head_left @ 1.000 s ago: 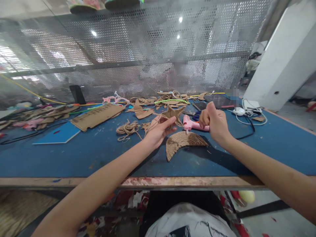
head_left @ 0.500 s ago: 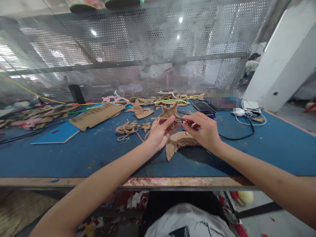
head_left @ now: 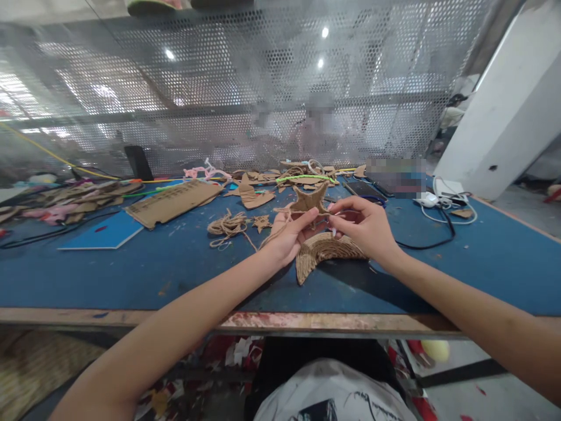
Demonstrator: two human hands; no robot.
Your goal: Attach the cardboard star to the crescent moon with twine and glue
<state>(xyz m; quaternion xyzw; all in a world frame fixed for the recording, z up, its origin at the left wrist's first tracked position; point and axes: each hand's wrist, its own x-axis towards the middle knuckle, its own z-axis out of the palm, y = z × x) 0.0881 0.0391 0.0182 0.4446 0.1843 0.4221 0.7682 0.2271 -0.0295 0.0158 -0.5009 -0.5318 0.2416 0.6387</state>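
Observation:
A cardboard star (head_left: 308,199) edged with twine is held up above the table, its points toward the wall. My left hand (head_left: 291,234) is closed around its lower left, thumb across the front. At its lower right point, the thumb and forefinger of my right hand (head_left: 362,225) pinch the star's tip or the twine along it; the fingers hide which. Twine runs from my left hand down to a loose twine bundle (head_left: 228,227) on the table. A small star (head_left: 262,223) rests beside that bundle. Under my hands lies a twine-covered crescent (head_left: 326,250).
A flat cardboard piece (head_left: 175,202) and a blue board (head_left: 105,231) lie at left, near piled cardboard scraps (head_left: 79,202). More scraps line the mesh wall (head_left: 210,88). Dark-blue-handled scissors (head_left: 377,200), a phone (head_left: 363,189) and white cables (head_left: 456,213) sit at right.
The star now tilts more upright, showing more of its face. My right fingers stay at its right point, with the hand slightly shifted. The whole view has moved a little.

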